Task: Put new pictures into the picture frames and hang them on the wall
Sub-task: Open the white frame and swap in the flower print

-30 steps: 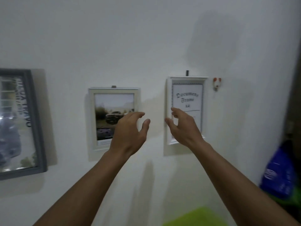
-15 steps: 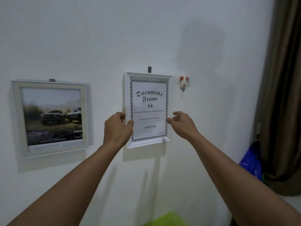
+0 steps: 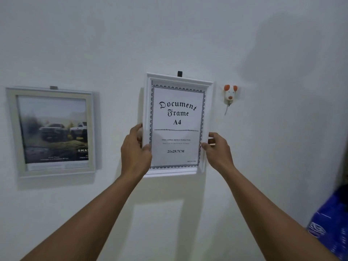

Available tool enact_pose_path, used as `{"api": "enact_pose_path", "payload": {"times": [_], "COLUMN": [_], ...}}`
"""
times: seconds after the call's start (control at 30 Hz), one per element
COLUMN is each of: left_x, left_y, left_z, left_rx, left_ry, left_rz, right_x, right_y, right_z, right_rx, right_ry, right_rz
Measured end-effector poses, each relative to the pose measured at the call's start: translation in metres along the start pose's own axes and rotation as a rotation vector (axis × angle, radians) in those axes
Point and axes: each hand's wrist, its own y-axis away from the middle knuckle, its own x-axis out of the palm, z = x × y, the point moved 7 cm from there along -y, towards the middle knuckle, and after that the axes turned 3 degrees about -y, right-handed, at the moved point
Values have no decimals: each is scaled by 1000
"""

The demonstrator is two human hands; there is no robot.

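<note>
A white document frame [image 3: 178, 80] hangs on the white wall from a small black hook [image 3: 179, 73]. It holds a sheet printed "Document Frame A4". My left hand [image 3: 136, 152] grips its left edge, thumb on the front and fingers behind. My right hand [image 3: 218, 150] grips its right edge the same way. A second pale frame [image 3: 13, 129] with a picture of trucks hangs to the left, untouched.
A small mouse-shaped wall hook [image 3: 230, 93] sits just right of the document frame. A blue bag [image 3: 330, 223] hangs at the lower right edge. The wall below the frames is bare.
My view has turned right, bringing the document frame to the centre. Both hands went from reaching in the air to gripping the frame's two side edges.
</note>
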Motion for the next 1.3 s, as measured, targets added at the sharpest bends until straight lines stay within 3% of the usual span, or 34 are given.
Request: {"api": "enact_pose_path", "payload": {"times": [0.3, 0.57, 0.93, 1.23, 1.3], "left_x": [-51, -163, -308, -360, -362], "left_y": [3, 76, 218, 333, 355], "left_z": [-41, -27, 97, 213, 232], "left_rx": [34, -109, -465, -879, -947], "left_ry": [32, 249, 248, 343, 428], "left_rz": [114, 345, 464, 362, 402], "right_x": [-33, -7, 101, 184, 198], "right_y": [37, 151, 361, 482, 500], "right_z": [61, 105, 91, 18, 1], "right_rx": [-114, -24, 243, 525, 588], "right_ry": [-50, -82, -192, -233, -234], "right_rz": [20, 222, 469, 538, 540]}}
